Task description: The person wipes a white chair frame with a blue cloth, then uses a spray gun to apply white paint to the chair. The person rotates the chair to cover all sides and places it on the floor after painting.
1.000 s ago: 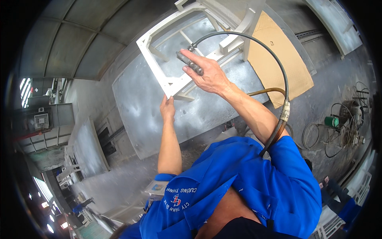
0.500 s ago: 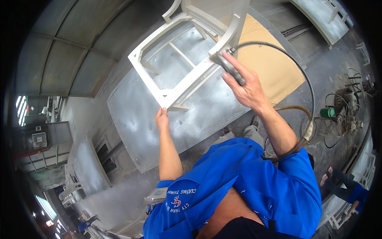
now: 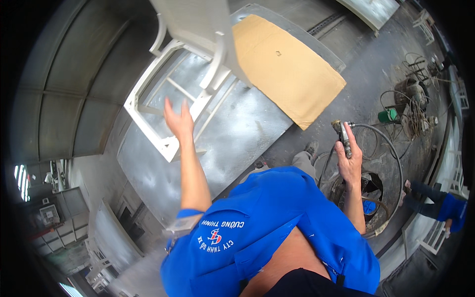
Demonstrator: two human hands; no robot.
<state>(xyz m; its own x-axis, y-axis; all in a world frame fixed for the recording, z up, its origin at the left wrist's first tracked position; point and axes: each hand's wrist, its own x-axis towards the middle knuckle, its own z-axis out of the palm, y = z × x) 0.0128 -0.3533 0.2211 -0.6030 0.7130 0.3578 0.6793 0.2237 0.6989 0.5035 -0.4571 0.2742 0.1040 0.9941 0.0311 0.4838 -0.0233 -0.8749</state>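
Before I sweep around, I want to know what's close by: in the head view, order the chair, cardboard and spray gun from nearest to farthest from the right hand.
1. Spray gun: in the right hand itself.
2. Cardboard: ahead and to its left.
3. Chair: farther left, past the cardboard.

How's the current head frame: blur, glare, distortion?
Head view: left hand and chair back look smeared, spray gun in the right hand crisper; head view: window at far left blown out; head view: wall panels bow, corners go black; head view: pale patches on the grey tabletop could be glare or coating, can't tell.
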